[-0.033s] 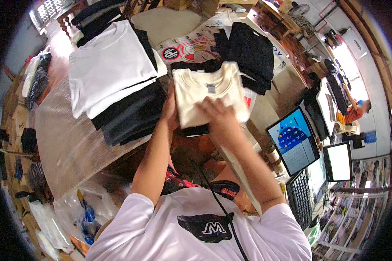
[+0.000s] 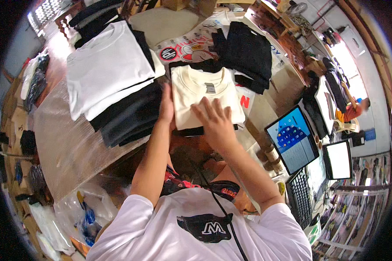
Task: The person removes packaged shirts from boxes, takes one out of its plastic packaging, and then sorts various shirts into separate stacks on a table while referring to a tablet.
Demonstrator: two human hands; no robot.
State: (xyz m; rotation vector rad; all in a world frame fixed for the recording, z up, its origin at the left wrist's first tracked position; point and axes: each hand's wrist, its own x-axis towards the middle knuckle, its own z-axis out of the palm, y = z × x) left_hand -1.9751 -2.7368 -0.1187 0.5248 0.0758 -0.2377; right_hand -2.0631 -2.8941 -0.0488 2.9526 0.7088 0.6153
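Note:
A folded cream T-shirt [image 2: 196, 91], its collar and grey neck label facing up, lies on dark folded fabric in front of me. My right hand [image 2: 215, 119] rests on its lower middle with the fingers spread. Along the shirt's left edge stands my left hand [image 2: 166, 108], fingers stretched out against the side. To the left is a stack with a folded white T-shirt [image 2: 113, 65] on top and black garments [image 2: 135, 113] under it. Folded black garments [image 2: 247, 54] are piled to the right, beyond the cream shirt.
A printed plastic sheet [image 2: 189, 51] covers part of the table behind the shirt. On the right are a laptop screen [image 2: 292, 137], a keyboard [image 2: 300, 198] and a tablet-like screen [image 2: 337, 160]. A person [image 2: 353, 108] sits at the far right. Clear plastic bags [image 2: 93, 202] lie at lower left.
My right hand, blurred earlier, shows sharper now with its fingers spread on the cream shirt. The shirt's right collar side lies lower and flatter. My left hand stays at its left edge.

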